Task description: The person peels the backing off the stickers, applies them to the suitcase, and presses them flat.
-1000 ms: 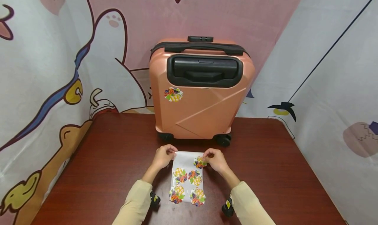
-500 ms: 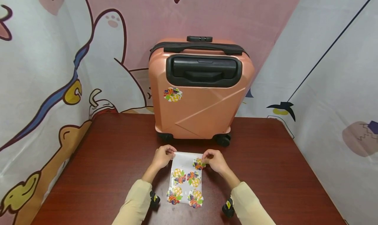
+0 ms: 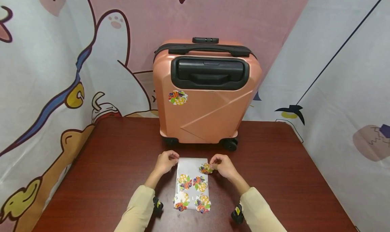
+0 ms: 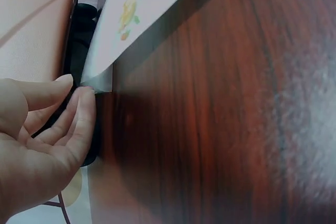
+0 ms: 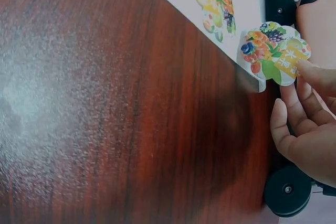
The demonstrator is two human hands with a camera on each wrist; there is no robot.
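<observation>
A white sticker sheet carrying several fruit-print stickers lies on the table below the suitcase. My right hand pinches the outer edge of a fruit sticker between thumb and fingers. That sticker stands lifted over the sheet's upper right corner; whether part of it still clings is unclear. At the upper left corner, my left hand is beside the sheet. In the left wrist view its thumb and fingers are apart, fingertips at the sheet's corner. Another fruit sticker is on the suitcase's upper left face.
The upright peach-coloured suitcase, with a black handle recess and black wheels, stands at the back of the brown table. Behind it hangs a cartoon-print cloth.
My left hand has drawn slightly left, off the sheet's corner, and its thumb and fingers have parted. The sheet's lower end has shifted a little. My right hand keeps pinching the sticker.
</observation>
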